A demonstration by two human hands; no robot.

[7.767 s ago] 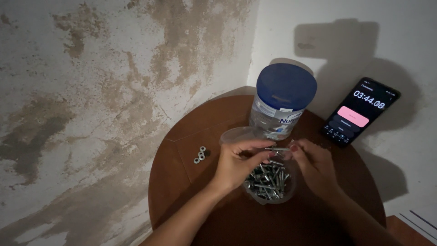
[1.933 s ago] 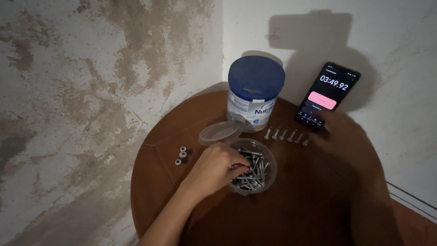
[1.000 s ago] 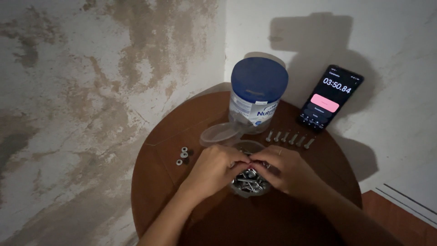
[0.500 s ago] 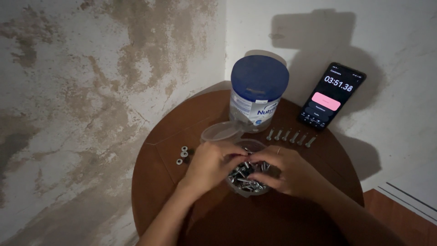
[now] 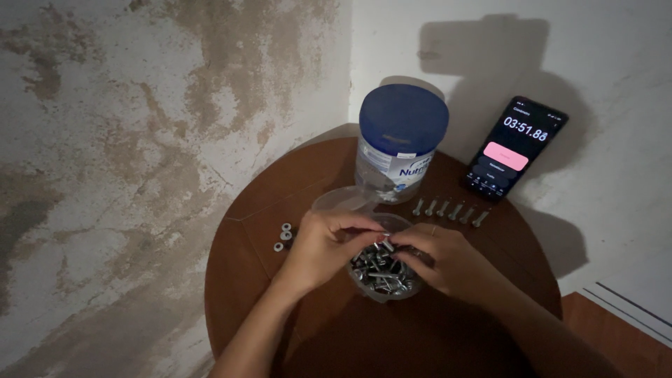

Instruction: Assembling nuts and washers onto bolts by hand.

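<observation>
Fingers [image 5: 371, 225] of both hands pinch one bolt [image 5: 386, 243] above the bolt tub [image 5: 383, 269], canister [image 5: 401, 143] and phone [image 5: 514, 148] behind.

head view | from above, tilted down and forward | near | faces round table [image 5: 294, 203] in wall corner

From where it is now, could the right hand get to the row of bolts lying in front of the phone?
Probably yes. The right hand is over the clear tub of bolts, and the row of bolts lies just beyond it on bare table, nothing between. The phone stands behind the row.
</observation>
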